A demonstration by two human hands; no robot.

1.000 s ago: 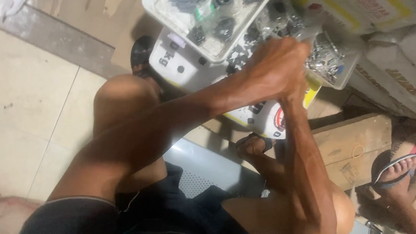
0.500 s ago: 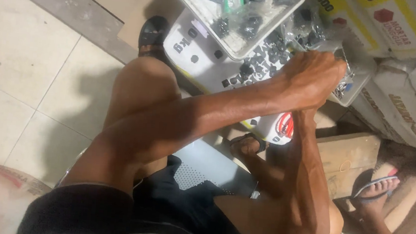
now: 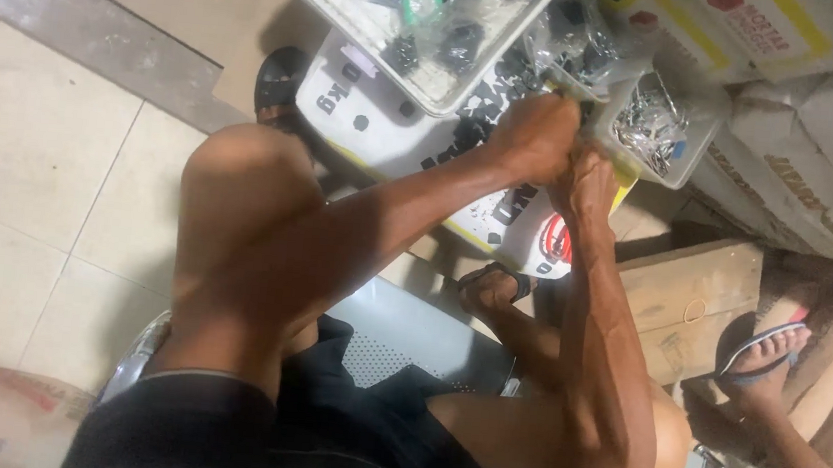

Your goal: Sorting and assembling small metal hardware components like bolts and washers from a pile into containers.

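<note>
Left hand is clenched, knuckles up, pressed against the right hand, which is also closed; what either grips is hidden between them. Both hands sit over a white sack with dark print, just below a clear plastic tray of small black parts. Beside it stands a tub of silver hardware. Another person's sandalled foot rests at right.

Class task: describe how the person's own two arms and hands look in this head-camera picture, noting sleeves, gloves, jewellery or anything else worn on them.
Both arms are bare along all that shows, with no sleeves. The left hand and the right hand are ungloved. No watch, bracelet or ring can be seen on either. The arms are lean, with sinews showing along the forearms. The only clothing in view is dark shorts.
</note>
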